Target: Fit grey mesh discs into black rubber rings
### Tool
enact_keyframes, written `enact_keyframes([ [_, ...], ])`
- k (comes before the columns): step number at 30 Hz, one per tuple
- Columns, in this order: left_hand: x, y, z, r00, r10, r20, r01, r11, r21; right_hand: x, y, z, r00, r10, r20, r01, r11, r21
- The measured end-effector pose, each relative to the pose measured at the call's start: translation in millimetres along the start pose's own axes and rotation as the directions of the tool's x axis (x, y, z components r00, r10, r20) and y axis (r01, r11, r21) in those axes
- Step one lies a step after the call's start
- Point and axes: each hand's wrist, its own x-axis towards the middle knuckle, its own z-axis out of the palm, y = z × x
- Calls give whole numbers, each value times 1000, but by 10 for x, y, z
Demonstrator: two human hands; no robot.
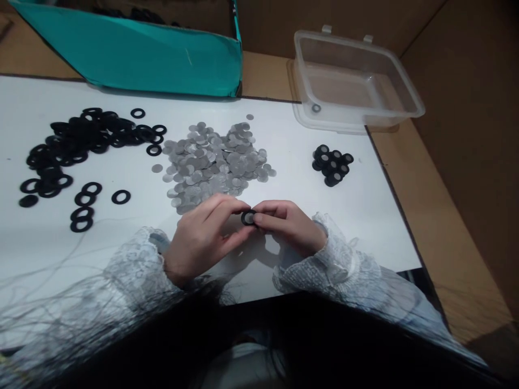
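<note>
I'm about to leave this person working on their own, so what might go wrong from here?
The left hand and right hand pinch a small black ring with a silvery disc between their fingers; the disc could slip out and be hard to pick out among the loose discs just beyond. A sleeve might also catch the loose rings on the left and scatter them.

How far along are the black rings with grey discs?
Looks early. Done, apparently: the small cluster of disc-filled rings at right, plus maybe one piece at the clear container's near corner. In hand: one ring with a grey disc in its centre, between left hand and right hand. Left: big piles of loose black rings and grey discs.
</note>
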Motion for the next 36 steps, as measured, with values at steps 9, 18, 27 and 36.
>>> enact_keyframes([
  [9, -24, -53, 96, 996, 60, -66, -54, 994, 94, 24, 12, -69, 993, -52, -107, 36, 989, -146],
  [18, 7, -96, 56, 986, -10, -168, 39, 985, 168, -317, -122, -826, 478, -477, -737, 117, 867, -485],
  [27, 39, -158, 42, 968, 23, -250, 26, 981, 191, -230, -137, -1123, 359, -548, -756, 69, 823, -564],
  [36, 16, -172, 48, 962, -33, -270, 76, 985, 153, -232, -70, -1173, 285, -607, -742, -6, 773, -635],
])
